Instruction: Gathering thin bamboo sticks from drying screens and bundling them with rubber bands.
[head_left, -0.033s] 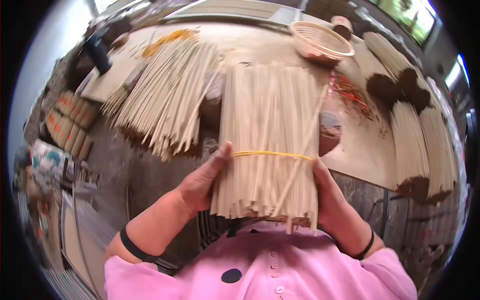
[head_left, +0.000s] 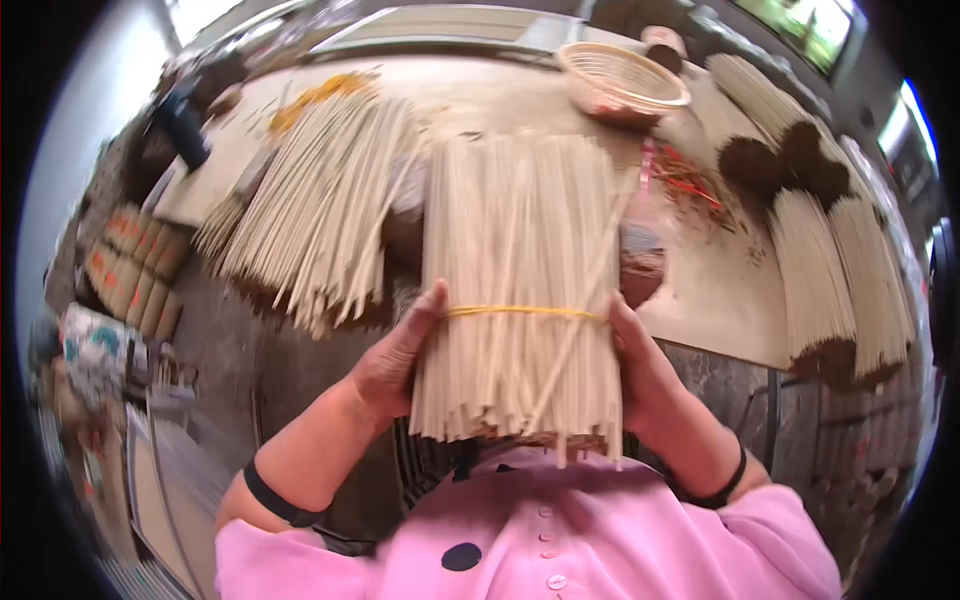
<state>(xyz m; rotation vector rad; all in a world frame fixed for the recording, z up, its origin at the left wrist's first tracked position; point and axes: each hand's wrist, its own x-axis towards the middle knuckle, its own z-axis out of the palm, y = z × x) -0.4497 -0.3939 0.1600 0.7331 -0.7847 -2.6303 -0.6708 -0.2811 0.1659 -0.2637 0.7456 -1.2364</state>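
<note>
Yellow band [head_left: 525, 312] runs across the front face of the bundle of pale sticks [head_left: 520, 230], below its mid-height. The bundle serves as the reference item for all positions. It is located in front of the pink shirt [head_left: 600, 520], between the 2 hands, with its lower end nearest the wearer. Left hand [head_left: 395, 355]: clamped on the left side of the bundle, thumb tip beside the left end of the band. Right hand [head_left: 645, 370]: clamped on the right side of the bundle, thumb beside the right end of the band; the other fingers are largely hidden by the sticks. Contact between the bundle and the table [head_left: 710, 300] cannot be determined. Most sticks in the bundle run parallel; 1 crosses the front face diagonally, and a few ends project below the rest at the lower right. The upper end is blurred. Left of the bundle, a loose pile of sticks [head_left: 310, 200] spreads unevenly. Beyond the bundle and to its left lie yellow pieces [head_left: 318, 98]. Beyond the bundle and to its right stands a round woven basket [head_left: 635, 70]. Right of the bundle, red strips [head_left: 690, 185] lie scattered on the table. Farther right of the bundle, 2 dark-ended stick bundles [head_left: 815, 270] lie side by side. Far left of the bundle, brown rolls [head_left: 130, 265] with red marks are stacked.
</note>
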